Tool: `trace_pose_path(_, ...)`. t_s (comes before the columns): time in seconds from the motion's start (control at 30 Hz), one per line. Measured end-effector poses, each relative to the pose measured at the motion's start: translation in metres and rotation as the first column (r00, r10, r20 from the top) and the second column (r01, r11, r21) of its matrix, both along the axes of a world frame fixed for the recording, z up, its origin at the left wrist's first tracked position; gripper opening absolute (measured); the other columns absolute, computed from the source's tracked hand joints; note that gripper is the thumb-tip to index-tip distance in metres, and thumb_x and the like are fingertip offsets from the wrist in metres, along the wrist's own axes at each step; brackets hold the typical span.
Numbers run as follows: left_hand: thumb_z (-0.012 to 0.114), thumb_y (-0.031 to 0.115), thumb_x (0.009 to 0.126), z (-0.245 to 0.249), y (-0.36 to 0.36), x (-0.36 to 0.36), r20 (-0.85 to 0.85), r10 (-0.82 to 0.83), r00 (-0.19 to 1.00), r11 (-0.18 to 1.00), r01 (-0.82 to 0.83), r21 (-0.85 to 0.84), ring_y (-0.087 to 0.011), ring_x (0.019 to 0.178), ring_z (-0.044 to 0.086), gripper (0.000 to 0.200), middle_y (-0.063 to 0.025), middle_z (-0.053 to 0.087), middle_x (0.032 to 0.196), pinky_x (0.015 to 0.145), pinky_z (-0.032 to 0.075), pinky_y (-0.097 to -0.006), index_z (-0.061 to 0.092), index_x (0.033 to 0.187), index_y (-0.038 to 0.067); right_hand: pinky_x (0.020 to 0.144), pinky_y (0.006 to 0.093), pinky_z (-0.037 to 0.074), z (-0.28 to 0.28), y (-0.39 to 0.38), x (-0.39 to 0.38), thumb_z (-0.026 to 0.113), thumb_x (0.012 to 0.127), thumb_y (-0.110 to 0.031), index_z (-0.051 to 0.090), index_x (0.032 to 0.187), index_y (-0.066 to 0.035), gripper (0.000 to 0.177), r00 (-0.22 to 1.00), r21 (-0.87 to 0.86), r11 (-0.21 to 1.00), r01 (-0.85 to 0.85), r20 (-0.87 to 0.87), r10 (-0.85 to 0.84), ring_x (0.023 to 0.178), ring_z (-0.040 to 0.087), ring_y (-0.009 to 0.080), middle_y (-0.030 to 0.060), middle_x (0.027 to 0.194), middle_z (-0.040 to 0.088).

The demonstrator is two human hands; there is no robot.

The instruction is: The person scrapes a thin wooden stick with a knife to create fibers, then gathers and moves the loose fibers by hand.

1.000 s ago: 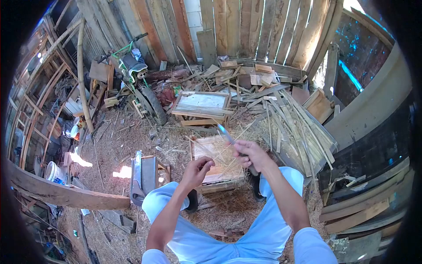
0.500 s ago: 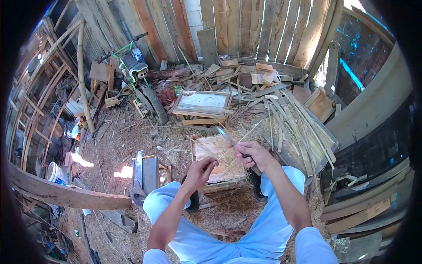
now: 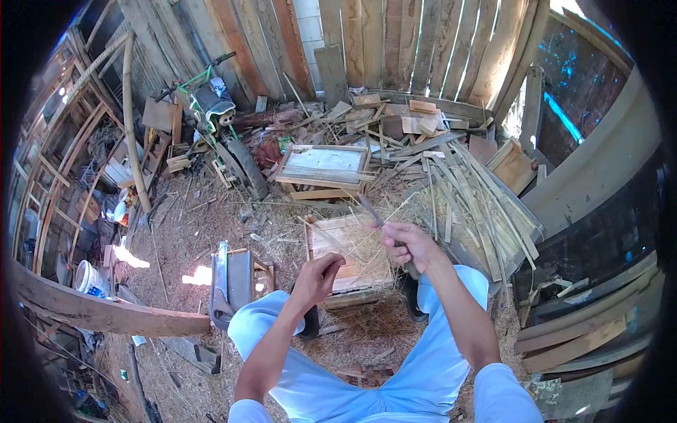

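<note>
My right hand [image 3: 409, 248] is closed round the dark handle of a knife [image 3: 371, 210], whose blade points up and to the left. My left hand [image 3: 319, 278] has its fingers pressed together over the near left part of a low wooden box [image 3: 342, 283]; what they hold, if anything, is too small to make out. Thin shavings and fine strips [image 3: 367, 247] lie on the box top, between and beyond my hands. My knees are on either side of the box.
A handsaw [image 3: 221, 282] rests on a small stool [image 3: 242, 276] at the left. Ahead are a framed panel [image 3: 324, 165] and a small bike [image 3: 236, 158]. Split strips [image 3: 479, 204] lie at the right, scrap wood [image 3: 395, 127] behind. A beam [image 3: 113, 307] crosses the lower left.
The knife has turned slightly and its blade looks darker, with my right hand a little higher and to the right. My left hand has moved slightly left.
</note>
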State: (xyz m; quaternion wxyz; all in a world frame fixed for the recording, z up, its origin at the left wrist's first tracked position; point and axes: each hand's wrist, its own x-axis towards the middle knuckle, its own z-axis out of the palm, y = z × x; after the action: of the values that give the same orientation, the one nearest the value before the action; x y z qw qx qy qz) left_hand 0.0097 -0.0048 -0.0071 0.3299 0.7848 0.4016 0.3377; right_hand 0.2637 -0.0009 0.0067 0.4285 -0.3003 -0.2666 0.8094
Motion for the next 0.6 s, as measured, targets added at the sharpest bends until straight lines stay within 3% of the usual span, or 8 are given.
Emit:
trace_pose_path(0.17,0.057,0.005,0.086,-0.005,0.001,-0.007,-0.008,-0.018,1.0,0.999,0.018,-0.028,-0.026,0.053,0.054,0.008,-0.0163,0.06,0.071,0.05,0.042,-0.0315,0.06,0.093,0.001,0.037,0.0145,0.025,0.002,0.011,0.04,0.049,0.094,-0.015,0.05,0.121,-0.002,0.03,0.975,0.009,0.978,0.208,-0.08,-0.207,0.049,0.033,0.001,-0.0036,0.071,0.044)
trace_pose_path(0.23,0.056,0.005,0.086,-0.004,0.002,-0.006,0.012,-0.038,0.999,0.999,0.038,-0.011,-0.0253,0.053,0.055,0.008,-0.016,0.06,0.069,0.05,0.042,-0.0315,0.06,0.093,0.001,0.037,0.0144,0.024,0.008,0.006,0.034,0.051,0.093,-0.015,0.05,0.121,-0.002,0.031,0.968,0.013,0.968,0.249,0.019,-0.25,0.049,0.033,0.0012,-0.0031,0.071,0.045)
trace_pose_path(0.3,0.056,0.004,0.086,-0.004,0.002,-0.005,-0.001,-0.028,1.0,0.997,0.028,-0.079,-0.0242,0.053,0.055,0.008,-0.0155,0.059,0.068,0.05,0.042,-0.0317,0.06,0.092,0.001,0.037,0.0148,0.024,0.004,0.0,0.022,0.052,0.092,-0.014,0.05,0.12,-0.002,0.031,0.97,0.041,0.971,0.235,0.062,-0.237,0.048,0.033,0.0014,-0.0028,0.07,0.045)
trace_pose_path(0.37,0.056,0.005,0.086,-0.003,0.004,-0.004,-0.012,-0.038,0.999,0.999,0.037,-0.037,-0.0222,0.052,0.054,0.008,-0.0147,0.058,0.067,0.05,0.041,-0.0313,0.06,0.092,0.001,0.037,0.0156,0.025,0.003,-0.005,0.003,0.052,0.093,-0.015,0.05,0.12,-0.003,0.03,0.979,0.033,0.997,0.073,0.19,-0.078,0.047,0.032,0.0017,-0.0031,0.068,0.045)
trace_pose_path(0.43,0.056,0.005,0.086,-0.003,0.002,-0.006,-0.025,-0.044,0.999,0.999,0.044,-0.004,-0.0202,0.051,0.053,0.008,-0.0139,0.058,0.065,0.05,0.041,-0.031,0.06,0.092,0.001,0.037,0.0159,0.026,-0.009,0.004,0.013,0.051,0.093,-0.016,0.052,0.118,-0.004,0.028,0.966,0.019,0.995,0.099,0.239,-0.1,0.046,0.032,0.0017,-0.0038,0.067,0.045)
trace_pose_path(0.5,0.057,0.008,0.087,-0.003,0.001,-0.015,-0.045,0.002,0.999,0.994,-0.007,-0.111,-0.0176,0.051,0.05,0.01,-0.0125,0.057,0.064,0.049,0.04,-0.0305,0.06,0.092,0.0,0.037,0.0158,0.026,-0.019,0.022,0.056,0.049,0.094,-0.017,0.053,0.118,-0.005,0.027,0.927,0.019,0.932,0.361,0.098,-0.361,0.046,0.032,0.0017,-0.0037,0.068,0.045)
trace_pose_path(0.53,0.057,0.008,0.087,-0.005,0.003,-0.019,-0.043,0.007,0.999,0.995,-0.011,-0.102,-0.0176,0.051,0.05,0.01,-0.0125,0.057,0.064,0.049,0.04,-0.0305,0.06,0.092,0.0,0.037,0.0158,0.026,-0.016,0.022,0.064,0.049,0.094,-0.017,0.053,0.118,-0.005,0.027,0.929,0.028,0.934,0.357,0.096,-0.358,0.046,0.032,0.0017,-0.0037,0.068,0.045)
trace_pose_path(0.6,0.057,0.01,0.088,-0.012,0.006,-0.022,0.035,0.055,0.998,0.998,-0.055,-0.003,-0.0149,0.051,0.046,0.011,-0.0114,0.055,0.062,0.049,0.039,-0.0296,0.061,0.091,0.0,0.037,0.0155,0.027,-0.004,0.02,0.078,0.049,0.094,-0.018,0.053,0.116,-0.005,0.026,0.859,0.084,0.858,0.507,0.029,-0.511,0.046,0.033,0.0021,-0.0034,0.069,0.046)
